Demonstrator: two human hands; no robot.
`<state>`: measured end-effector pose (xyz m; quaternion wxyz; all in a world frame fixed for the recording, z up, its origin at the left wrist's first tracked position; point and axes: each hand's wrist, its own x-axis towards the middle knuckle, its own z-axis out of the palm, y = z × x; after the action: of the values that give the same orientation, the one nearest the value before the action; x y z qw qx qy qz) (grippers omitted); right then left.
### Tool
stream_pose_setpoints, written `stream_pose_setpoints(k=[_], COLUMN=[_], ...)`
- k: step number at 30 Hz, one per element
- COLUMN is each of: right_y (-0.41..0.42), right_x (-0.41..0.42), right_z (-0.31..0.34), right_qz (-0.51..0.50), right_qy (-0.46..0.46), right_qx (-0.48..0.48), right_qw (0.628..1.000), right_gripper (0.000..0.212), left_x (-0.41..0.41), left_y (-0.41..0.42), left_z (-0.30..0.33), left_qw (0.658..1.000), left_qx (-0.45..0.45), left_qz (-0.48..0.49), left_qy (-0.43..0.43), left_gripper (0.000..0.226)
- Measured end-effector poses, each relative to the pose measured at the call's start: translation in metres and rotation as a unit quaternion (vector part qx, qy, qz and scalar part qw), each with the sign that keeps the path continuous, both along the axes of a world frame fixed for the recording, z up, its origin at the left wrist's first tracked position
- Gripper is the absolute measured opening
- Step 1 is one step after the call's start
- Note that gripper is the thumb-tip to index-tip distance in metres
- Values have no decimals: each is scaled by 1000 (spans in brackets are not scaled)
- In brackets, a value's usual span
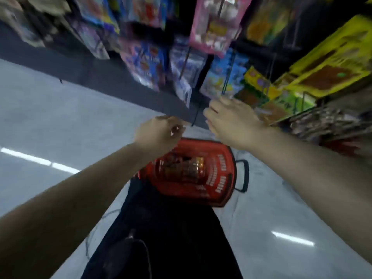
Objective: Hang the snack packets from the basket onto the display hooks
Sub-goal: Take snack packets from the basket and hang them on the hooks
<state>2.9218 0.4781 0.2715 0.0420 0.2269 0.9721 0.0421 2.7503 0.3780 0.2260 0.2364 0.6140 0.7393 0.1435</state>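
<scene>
While blur hides detail:
Left hand (159, 131): fingers curled, contents unclear.
Right hand (229, 119): loosely open near a display hook (227, 83).
Red basket (221, 158): on floor (60, 117), snack packets (181, 168) inside.

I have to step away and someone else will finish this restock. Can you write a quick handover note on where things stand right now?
Left hand: fingers curled, something small and pale glints at the fingertips; too blurred to tell what, or whether it is a real grip.
Right hand: raised at the lower display hooks, fingers hidden; grip unclear.
Red basket: on the floor below both hands, with snack packets inside.
Done: many packets already hang on the display.
Left: hang the basket's remaining packets.
</scene>
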Motion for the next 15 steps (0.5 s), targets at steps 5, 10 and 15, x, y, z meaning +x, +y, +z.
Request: stream_pose_setpoints(k=[5, 10, 15], right_y=[-25, -43, -47], right_x=[19, 25, 18], right_z=[-167, -351, -518], right_qz=[-98, -138, -142], right_qy=[-202, -296, -350], right_qx=[-203, -283, -310], right_qw=[953, 902, 873], right_gripper=[26, 30, 35], left_x=[38, 68, 96], left_y=[-43, -82, -92], left_z=[-159, -345, -495], left_qw=[959, 829, 492], left_qx=[-222, -431, -400], left_qz=[114, 275, 635], left_qy=[-131, -227, -442], left_gripper=[22, 28, 20])
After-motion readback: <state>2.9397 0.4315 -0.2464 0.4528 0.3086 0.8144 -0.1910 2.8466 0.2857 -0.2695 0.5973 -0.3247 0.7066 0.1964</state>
